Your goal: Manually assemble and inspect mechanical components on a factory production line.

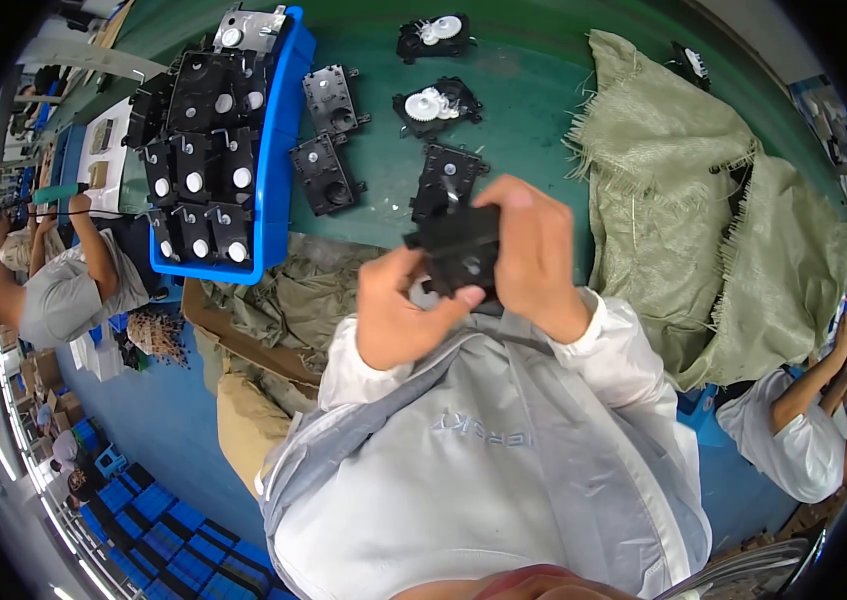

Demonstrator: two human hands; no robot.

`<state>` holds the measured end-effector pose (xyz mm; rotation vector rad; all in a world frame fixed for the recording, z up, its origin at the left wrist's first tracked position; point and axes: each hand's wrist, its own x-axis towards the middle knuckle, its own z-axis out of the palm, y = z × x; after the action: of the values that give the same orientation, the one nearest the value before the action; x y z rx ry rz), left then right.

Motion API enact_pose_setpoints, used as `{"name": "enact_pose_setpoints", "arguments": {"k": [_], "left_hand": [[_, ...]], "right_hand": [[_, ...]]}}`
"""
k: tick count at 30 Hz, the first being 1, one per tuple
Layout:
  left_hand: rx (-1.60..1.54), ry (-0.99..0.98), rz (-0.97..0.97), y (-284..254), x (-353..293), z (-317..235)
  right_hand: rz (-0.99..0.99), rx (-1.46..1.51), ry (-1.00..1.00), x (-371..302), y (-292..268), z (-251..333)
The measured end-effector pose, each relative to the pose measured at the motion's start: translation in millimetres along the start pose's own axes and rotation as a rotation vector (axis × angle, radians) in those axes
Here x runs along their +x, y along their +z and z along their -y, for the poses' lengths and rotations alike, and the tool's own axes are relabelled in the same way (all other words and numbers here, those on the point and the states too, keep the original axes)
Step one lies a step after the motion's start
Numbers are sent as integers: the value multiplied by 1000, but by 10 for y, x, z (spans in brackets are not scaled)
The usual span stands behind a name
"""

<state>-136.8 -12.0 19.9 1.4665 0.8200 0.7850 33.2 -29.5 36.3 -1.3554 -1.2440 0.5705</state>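
Both of my hands grip one black plastic gearbox housing in front of my chest, above the table's near edge. My left hand pinches its lower left side, the thumb along the bottom. Around its right side my right hand is wrapped, fingers over the top. A white round part shows beside my left thumb, partly hidden. Just beyond lies another black housing on the green table. Two more housings, one behind the other, lie to its left.
At left, a blue bin holds several black housings with white knobs. Two open gear assemblies with white gears lie farther back. Green woven sacking covers the table's right side. People work at left and right.
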Motion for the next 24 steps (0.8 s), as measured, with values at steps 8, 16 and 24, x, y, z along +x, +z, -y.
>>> {"name": "enact_pose_setpoints", "arguments": {"k": [8, 16, 24], "left_hand": [[237, -105, -333, -592, 15, 153], [688, 34, -425, -517, 213, 577], [768, 255, -515, -214, 443, 683]], "right_hand": [[256, -247, 137, 74, 189, -154], [274, -885, -470, 63, 325, -502], [214, -983, -526, 129, 221, -584]]}}
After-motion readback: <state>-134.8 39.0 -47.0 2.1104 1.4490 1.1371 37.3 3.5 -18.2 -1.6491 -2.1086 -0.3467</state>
